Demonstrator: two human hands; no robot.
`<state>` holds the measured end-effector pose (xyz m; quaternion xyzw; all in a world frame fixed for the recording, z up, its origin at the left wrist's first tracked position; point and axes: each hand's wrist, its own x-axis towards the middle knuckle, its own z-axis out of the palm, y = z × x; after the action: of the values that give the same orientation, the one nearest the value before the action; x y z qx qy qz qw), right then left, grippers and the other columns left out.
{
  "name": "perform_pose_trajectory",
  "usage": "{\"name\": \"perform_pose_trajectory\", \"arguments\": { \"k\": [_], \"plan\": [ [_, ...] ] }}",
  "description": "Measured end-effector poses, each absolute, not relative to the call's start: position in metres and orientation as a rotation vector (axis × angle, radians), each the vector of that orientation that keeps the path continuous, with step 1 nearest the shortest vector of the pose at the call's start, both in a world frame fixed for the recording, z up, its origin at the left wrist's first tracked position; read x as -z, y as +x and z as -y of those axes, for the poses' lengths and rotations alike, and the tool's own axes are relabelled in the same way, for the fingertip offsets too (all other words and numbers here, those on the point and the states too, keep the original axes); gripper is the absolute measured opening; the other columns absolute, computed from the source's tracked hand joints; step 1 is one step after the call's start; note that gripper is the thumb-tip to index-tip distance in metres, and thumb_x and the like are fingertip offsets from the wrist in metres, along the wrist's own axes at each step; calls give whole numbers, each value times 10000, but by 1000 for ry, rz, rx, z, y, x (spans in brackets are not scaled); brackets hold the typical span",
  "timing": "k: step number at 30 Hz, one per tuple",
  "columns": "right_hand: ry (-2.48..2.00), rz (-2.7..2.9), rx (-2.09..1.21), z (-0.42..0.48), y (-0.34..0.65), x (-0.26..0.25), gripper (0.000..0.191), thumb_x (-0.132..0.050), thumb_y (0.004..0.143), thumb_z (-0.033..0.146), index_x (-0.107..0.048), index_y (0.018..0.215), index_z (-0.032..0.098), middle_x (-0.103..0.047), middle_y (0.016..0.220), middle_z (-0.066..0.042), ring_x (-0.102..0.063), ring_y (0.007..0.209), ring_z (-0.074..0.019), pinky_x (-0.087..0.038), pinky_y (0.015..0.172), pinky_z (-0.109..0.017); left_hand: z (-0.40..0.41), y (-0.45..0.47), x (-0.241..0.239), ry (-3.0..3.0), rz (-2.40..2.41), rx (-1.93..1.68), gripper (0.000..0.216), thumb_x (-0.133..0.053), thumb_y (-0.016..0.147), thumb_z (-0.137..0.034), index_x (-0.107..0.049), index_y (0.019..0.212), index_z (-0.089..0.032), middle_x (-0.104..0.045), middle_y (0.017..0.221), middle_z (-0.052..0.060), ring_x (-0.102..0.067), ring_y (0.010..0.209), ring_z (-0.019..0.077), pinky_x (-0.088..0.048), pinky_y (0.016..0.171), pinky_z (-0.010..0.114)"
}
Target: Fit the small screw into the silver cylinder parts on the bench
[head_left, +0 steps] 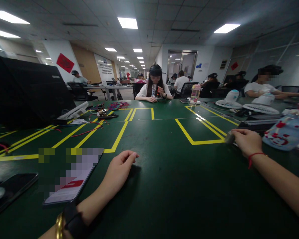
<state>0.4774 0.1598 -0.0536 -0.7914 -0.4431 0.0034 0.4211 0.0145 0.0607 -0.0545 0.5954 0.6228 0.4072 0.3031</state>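
Observation:
My left hand (pixel 122 166) hovers over or rests on the green tabletop (pixel 164 186), fingers curled and thumb pressed to the forefinger. Whatever it pinches, if anything, is too small to name. A phone with a lit screen (pixel 77 192) lies to its left. On the right, my right hand (pixel 248 141) grips a small grey block-like object (pixel 229 138) between thumb and fingers, beside the corner of a yellow tape outline (pixel 206 142). The exact kind of that object does not show.
A large blue bottle (pixel 286 131) stands right of my right hand, near white fans (pixel 230 101). Wires and small parts (pixel 106 113) lie at the back left by a black computer case (pixel 27 89). Across the table sits a person (pixel 155 88) near a pink-capped bottle (pixel 195 94).

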Motion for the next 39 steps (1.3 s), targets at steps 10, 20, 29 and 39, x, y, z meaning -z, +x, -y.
{"name": "perform_pose_trajectory", "arguments": {
  "k": [10,20,29,39],
  "plan": [
    [-1774,1262,41,-148,425,59,503,-653,649,364,-513,1074,134,-586,1035,-142,-582,862,-208,-460,764,-334,-62,15,56,1572,-1665,-1092,328,-511,773,-492,-680,803,-213,-616,685,-10,-525,604,176,-367,564,251],
    [-918,2098,-710,-35,258,47,319,-588,772,197,-489,1074,226,-568,1119,-46,-565,1003,-137,-469,904,-321,-63,14,59,1631,-1645,-1078,326,-479,822,-474,-662,823,-203,-605,693,4,-543,648,191,-376,590,269],
    [-969,2033,-839,-29,256,63,599,-650,691,164,-332,1192,244,-545,1096,-36,-554,976,-134,-463,879,-312,-35,48,38,1951,-1250,-1034,204,-517,860,-352,-664,977,-272,-613,973,27,-557,876,186,-431,761,288],
    [-1002,2090,-778,-31,253,57,441,-605,702,147,-440,1102,232,-560,1010,5,-542,878,-94,-453,781,-248,-30,65,30,1855,-1346,-1084,172,-589,823,-384,-719,865,-280,-516,873,7,-518,807,167,-396,670,275]
  ]
}}
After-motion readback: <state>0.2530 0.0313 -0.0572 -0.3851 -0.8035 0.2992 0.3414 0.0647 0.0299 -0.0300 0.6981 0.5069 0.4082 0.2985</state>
